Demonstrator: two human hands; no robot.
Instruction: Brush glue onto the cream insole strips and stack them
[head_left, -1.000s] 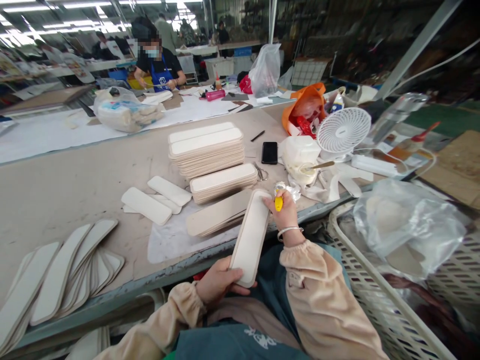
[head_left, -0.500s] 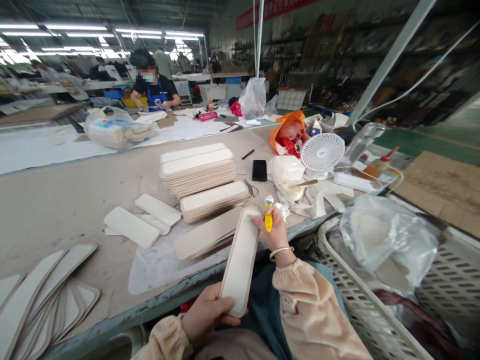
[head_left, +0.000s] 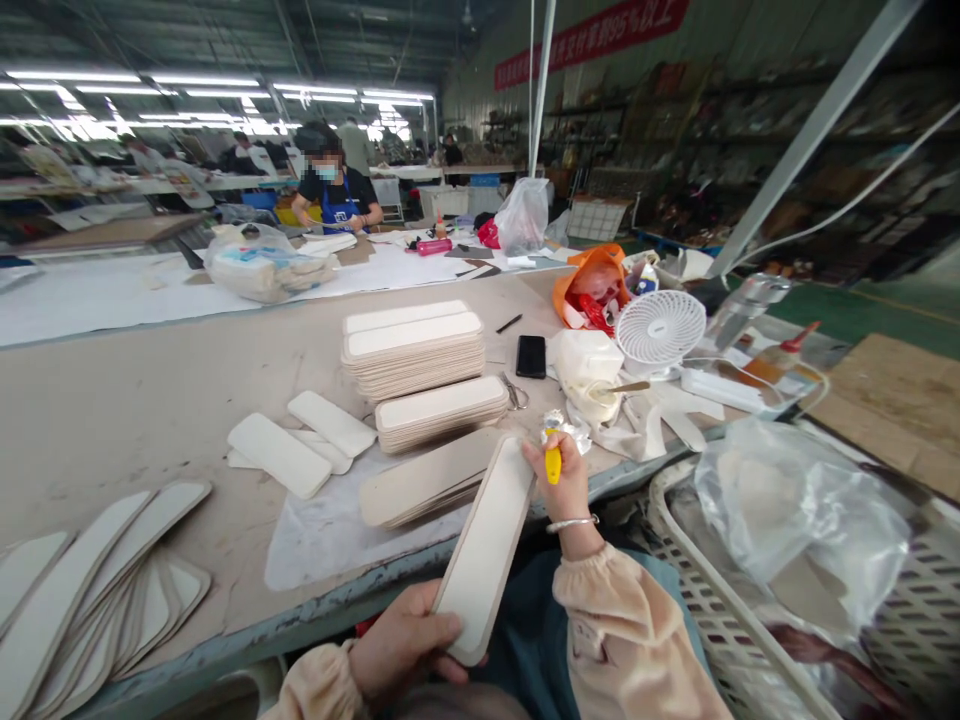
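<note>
A long white panel with rounded ends and a beige border (head_left: pixel 487 555) slants over the table's front edge. My left hand (head_left: pixel 416 635) grips its lower end, thumb on top and fingers underneath. At the upper end my right hand (head_left: pixel 566 480) is closed round a small tool with a yellow handle (head_left: pixel 553 462), its thumb touching the panel; the tool's working end cannot be made out clearly. Just beyond lies a fanned stack of plain beige panels (head_left: pixel 427 480). Behind that stand a shorter stack of white-topped panels (head_left: pixel 442 405) and a taller one (head_left: pixel 412 345).
Loose white pieces (head_left: pixel 281 455) and fanned panels (head_left: pixel 112 590) lie leftward. A phone (head_left: pixel 531 356), scissors (head_left: pixel 516 394), a white tub with a stick (head_left: pixel 592 375) and a fan (head_left: pixel 660 330) stand beyond my right hand. A plastic basket (head_left: pixel 739 590) is at right. A co-worker (head_left: pixel 334 190) sits opposite.
The camera view has shifted, so the table things appear slightly farther right and mostly lower. Both hands keep their hold, and the panel stays in much the same position.
</note>
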